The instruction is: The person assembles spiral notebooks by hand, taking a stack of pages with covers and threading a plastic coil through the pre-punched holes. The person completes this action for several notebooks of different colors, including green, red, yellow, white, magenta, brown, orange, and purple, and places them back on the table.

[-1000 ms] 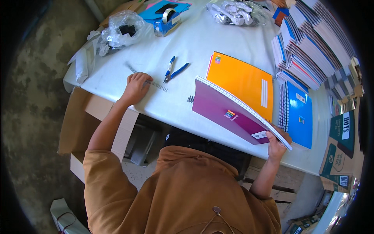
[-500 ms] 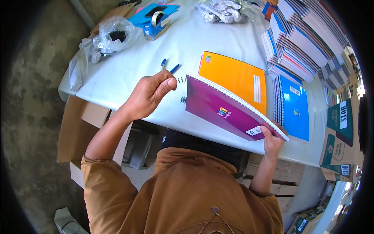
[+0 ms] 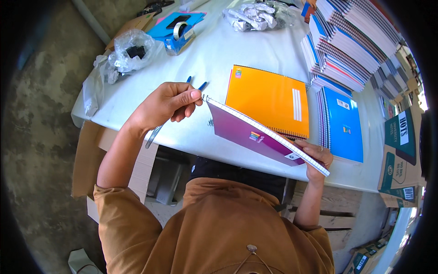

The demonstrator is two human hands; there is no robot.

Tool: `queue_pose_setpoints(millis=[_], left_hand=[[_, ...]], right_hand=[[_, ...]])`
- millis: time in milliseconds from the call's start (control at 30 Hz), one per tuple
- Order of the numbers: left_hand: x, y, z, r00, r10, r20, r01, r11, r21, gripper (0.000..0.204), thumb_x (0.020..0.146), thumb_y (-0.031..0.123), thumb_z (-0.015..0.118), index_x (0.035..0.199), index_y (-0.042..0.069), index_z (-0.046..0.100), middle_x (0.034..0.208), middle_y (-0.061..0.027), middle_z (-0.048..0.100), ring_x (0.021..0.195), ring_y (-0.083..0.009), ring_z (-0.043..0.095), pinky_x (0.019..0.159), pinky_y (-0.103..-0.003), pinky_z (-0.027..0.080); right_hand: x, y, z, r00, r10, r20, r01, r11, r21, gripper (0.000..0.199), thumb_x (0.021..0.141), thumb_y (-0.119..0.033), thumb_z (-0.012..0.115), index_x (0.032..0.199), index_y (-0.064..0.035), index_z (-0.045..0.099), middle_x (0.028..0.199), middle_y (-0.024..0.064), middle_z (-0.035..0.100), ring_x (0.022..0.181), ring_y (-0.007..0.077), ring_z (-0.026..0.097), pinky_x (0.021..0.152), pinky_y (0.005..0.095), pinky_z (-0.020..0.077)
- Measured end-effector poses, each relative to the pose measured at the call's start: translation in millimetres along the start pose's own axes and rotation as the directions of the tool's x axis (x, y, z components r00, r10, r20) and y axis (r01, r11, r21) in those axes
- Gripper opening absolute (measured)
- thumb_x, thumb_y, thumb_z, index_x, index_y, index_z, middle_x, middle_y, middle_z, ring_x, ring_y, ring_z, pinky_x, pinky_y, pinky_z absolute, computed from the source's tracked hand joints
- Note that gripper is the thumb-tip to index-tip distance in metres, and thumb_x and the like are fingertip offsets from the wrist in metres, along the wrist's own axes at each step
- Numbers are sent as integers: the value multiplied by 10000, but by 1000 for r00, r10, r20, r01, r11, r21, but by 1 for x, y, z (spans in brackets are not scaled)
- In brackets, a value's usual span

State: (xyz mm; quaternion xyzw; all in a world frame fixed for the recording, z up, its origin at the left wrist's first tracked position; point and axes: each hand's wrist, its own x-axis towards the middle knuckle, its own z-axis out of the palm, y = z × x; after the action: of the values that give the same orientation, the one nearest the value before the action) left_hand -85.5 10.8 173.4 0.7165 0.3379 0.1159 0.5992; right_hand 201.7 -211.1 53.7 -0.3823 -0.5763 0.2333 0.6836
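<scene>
A purple notebook (image 3: 237,125) is held tilted above the table's near edge, its lined page edge facing up. My right hand (image 3: 318,157) grips its right end between thumb and fingers. At its far left corner, my left hand (image 3: 171,104) pinches a thin dark spiral wire (image 3: 154,135). One end of the wire meets the notebook's corner, and a loose length hangs below my left palm. Behind the purple notebook lies an orange spiral notebook (image 3: 267,98). A blue spiral notebook (image 3: 341,123) rests to the right of it.
Tall stacks of spiral notebooks (image 3: 351,45) stand at the far right. Two blue-capped pens (image 3: 202,86) lie beyond my left hand. Farther back are a blue tape dispenser (image 3: 179,42), a plastic bag (image 3: 132,50) and crumpled paper (image 3: 258,16). Cardboard boxes (image 3: 397,150) flank the table.
My left hand has shifted slightly left and down, its fingers loosening from a fist into a pinch, and the hanging wire now shows. The purple notebook has moved left and tipped more edge-on.
</scene>
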Motion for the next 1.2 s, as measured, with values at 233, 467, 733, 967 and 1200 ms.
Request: queue_pose_setpoints(millis=[233,467,733,967,1200], left_hand=[[-3,16,9,864,502,-37,-387,710,588,173,761,84,681,913,43,610,864,-37,606,738,-152,562,691,-256,449],[-4,31,21,854,509,107,-375,460,805,311,748,106,674,1032,48,561,937,-114,591,872,-278,563,784,-361,446],[-4,39,19,850,481,216,-370,252,894,235,729,142,669,917,47,566,865,-74,591,807,-279,575,665,-365,460],[-6,37,20,797,521,305,-404,85,911,275,690,146,697,894,47,542,923,-79,568,819,-270,572,679,-366,465],[-6,25,27,742,630,228,-292,-1,956,546,681,308,718,1107,33,515,1140,-156,493,1148,-365,408,997,-452,259]], right_hand=[[0,-2,3,992,26,-127,-61,958,-282,233,718,-8,708,940,24,647,841,123,673,697,150,629,657,253,508],[-12,-4,3,968,144,-207,-189,958,-217,287,703,-19,723,969,29,627,836,107,663,734,130,613,681,239,491],[-11,-11,15,976,153,-153,-202,898,-391,183,756,-59,685,917,27,660,790,99,664,683,132,598,643,240,458],[-6,-10,19,999,31,11,-25,925,-379,226,839,-104,554,993,41,633,963,199,645,846,254,659,775,287,510],[-7,-8,26,1000,-9,12,13,912,-410,236,802,-99,595,988,39,638,991,205,636,912,265,640,835,311,490]])
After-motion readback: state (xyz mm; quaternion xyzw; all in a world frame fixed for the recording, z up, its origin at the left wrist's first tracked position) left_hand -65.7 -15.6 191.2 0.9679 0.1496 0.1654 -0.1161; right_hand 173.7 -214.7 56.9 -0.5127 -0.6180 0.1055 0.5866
